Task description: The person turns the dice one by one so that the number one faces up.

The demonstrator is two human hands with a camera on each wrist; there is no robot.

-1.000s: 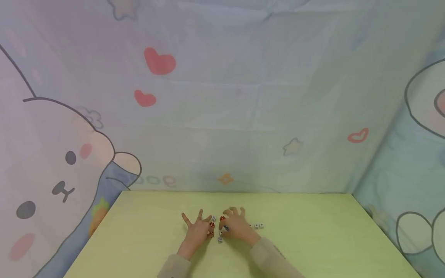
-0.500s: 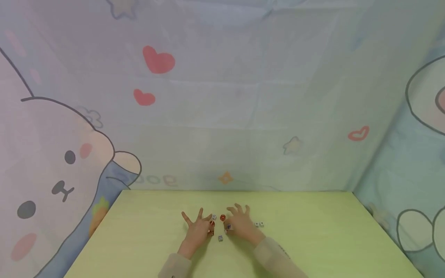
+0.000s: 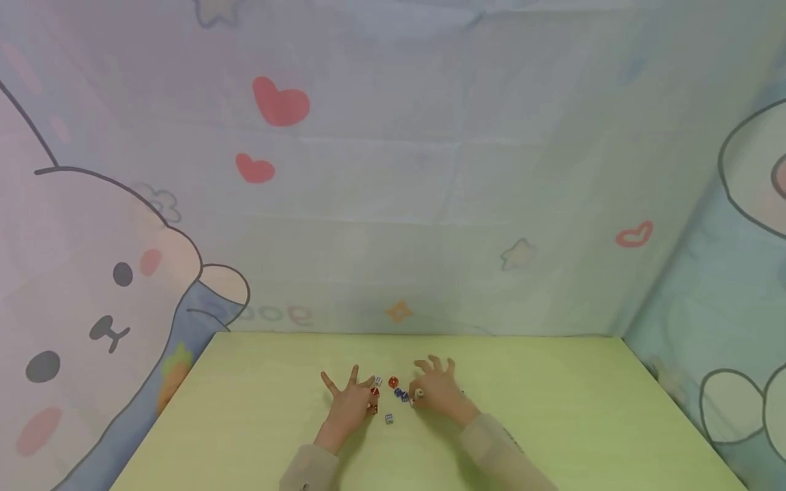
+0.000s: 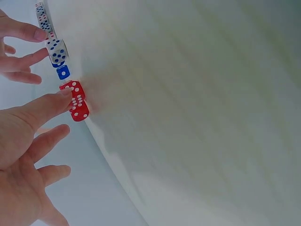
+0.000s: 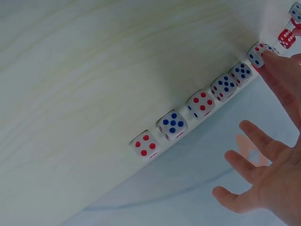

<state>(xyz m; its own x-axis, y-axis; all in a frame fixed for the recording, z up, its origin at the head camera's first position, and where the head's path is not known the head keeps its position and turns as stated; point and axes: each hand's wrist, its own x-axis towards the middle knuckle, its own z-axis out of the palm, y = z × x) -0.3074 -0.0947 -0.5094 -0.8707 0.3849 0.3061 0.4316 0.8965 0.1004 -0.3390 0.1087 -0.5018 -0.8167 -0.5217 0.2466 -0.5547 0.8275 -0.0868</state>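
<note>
My left hand (image 3: 348, 408) pinches red dice (image 4: 79, 101) between thumb and index finger at the left of the group, its other fingers spread. In the left wrist view two red dice show one against the other by the thumb. My right hand (image 3: 442, 394) pinches a white die (image 5: 257, 54) with thumb and forefinger, the remaining fingers lifted. Between the hands lie two blue dice (image 3: 401, 395), a single red die (image 3: 394, 382), a white die (image 3: 378, 380) and, nearer the person, another white die (image 3: 389, 419).
A row of several white dice (image 5: 201, 103) with red and blue pips runs beyond the right hand, mostly hidden by it in the head view. The pale yellow-green table (image 3: 552, 409) ends at a printed cloth backdrop (image 3: 381, 204) behind.
The right hand has shifted to the right, and the two blue dice it partly covered now show on the table. The left hand keeps its place by the red dice.
</note>
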